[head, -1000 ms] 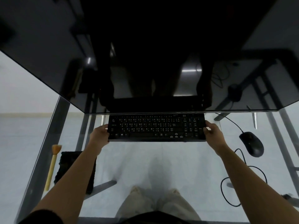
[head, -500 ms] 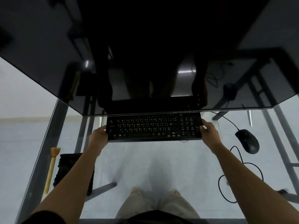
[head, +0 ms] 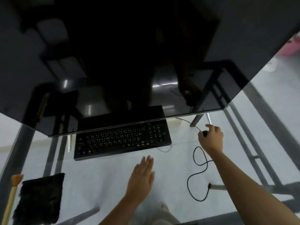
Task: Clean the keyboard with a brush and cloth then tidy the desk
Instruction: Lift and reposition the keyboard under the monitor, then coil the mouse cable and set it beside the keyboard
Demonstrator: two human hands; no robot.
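Note:
A black keyboard (head: 122, 140) lies on the glass desk (head: 100, 184) just under the lower edge of the dark monitor (head: 113, 62). My left hand (head: 141, 176) hovers flat and empty in front of the keyboard, fingers together and extended. My right hand (head: 211, 138) rests on the black mouse (head: 204, 133) to the keyboard's right, covering most of it. A black fluffy cloth (head: 40, 198) lies at the front left of the desk. Beside it, at the left edge, is a brush (head: 13, 189) with a wooden handle and orange bristles.
The mouse cable (head: 197, 174) loops across the glass in front of my right hand. A thin keyboard cable (head: 164, 149) curls at the keyboard's right corner. Metal desk legs (head: 253, 143) and my own legs show through the glass. Something pink (head: 290, 46) lies on the floor far right.
Both hands have let go of the keyboard. My right hand moved right onto the mouse, my left hand drew back in front of the keyboard. The camera view shifted right.

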